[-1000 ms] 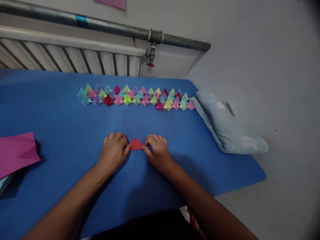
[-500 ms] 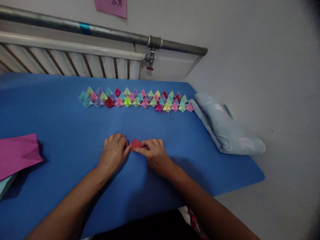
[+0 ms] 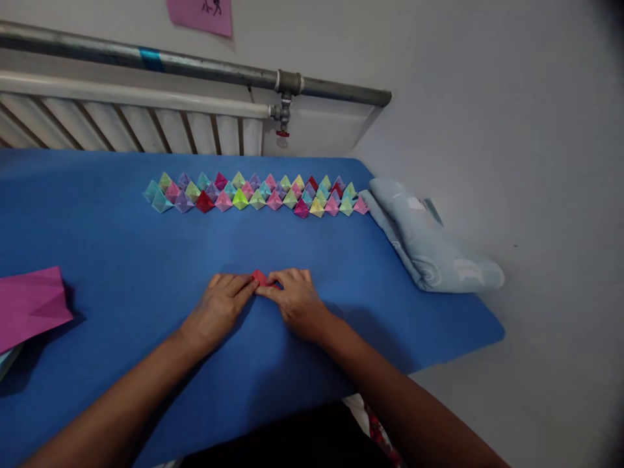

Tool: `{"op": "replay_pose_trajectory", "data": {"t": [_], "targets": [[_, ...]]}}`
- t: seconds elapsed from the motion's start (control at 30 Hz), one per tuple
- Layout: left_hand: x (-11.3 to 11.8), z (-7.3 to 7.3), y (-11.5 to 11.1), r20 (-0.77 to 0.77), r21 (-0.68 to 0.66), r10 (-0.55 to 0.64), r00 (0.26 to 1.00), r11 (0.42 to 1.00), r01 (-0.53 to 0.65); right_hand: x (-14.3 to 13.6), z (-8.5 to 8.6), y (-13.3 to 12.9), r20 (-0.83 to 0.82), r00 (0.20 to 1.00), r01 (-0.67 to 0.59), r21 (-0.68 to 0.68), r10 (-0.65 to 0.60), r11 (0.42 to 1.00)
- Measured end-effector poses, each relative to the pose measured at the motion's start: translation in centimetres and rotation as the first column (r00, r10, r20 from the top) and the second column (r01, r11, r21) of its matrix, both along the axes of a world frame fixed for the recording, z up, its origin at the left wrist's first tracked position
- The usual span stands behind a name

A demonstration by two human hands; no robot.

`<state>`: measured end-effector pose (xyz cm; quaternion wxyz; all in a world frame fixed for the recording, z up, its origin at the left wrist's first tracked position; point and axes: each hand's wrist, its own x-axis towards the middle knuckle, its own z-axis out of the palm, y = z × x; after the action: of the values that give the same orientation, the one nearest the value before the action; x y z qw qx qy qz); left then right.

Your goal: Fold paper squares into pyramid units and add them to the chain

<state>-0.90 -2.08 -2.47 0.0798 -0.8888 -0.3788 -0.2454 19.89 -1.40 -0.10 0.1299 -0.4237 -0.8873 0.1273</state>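
Red paper (image 3: 258,277): small, folded, between both hands, mid-counter (image 3: 160,260).
Left hand (image 3: 219,304): fingers pinching its left edge.
Right hand (image 3: 296,300): fingers pinching its right side.
Far rows: many coloured folded pieces (image 3: 257,199), apparently done.
Red folds: seemingly unfinished, though the fingers hide much; paper not among the rows.

Your left hand (image 3: 214,312) and right hand (image 3: 298,304) cover part of the red paper (image 3: 258,277), whose folds are too small for you to read. The left edge cuts off your pink sheet (image 3: 32,309) and the pale paper (image 3: 8,359) half hidden beneath it. The top edge crops the wall note (image 3: 199,16); the table (image 3: 146,260) hides the radiator's (image 3: 168,130) foot.
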Motion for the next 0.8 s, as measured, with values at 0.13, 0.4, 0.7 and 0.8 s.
{"op": "replay_pose_trajectory", "data": {"t": [0.13,0.4,0.7,0.8], "targets": [[0.2,0.4,0.1,-0.060,-0.062,0.050,0.997,0.997,-0.054,0.1,0.1,0.0,0.021,1.000,-0.004,-0.016,0.004,1.000],[1.3,1.8,0.5,-0.223,-0.210,0.166,0.961,0.954,-0.213,-0.1,-0.3,-0.1,0.033,0.999,0.012,0.019,-0.013,1.000],[0.7,1.9,0.2,-0.274,-0.187,0.227,0.935,0.941,-0.283,-0.1,0.3,-0.5,0.078,0.997,-0.003,0.012,0.002,1.000],[0.4,1.8,-0.3,-0.207,-0.156,0.245,0.947,0.948,-0.279,-0.1,0.4,-0.4,0.085,0.996,-0.013,0.020,0.012,1.000]]}}
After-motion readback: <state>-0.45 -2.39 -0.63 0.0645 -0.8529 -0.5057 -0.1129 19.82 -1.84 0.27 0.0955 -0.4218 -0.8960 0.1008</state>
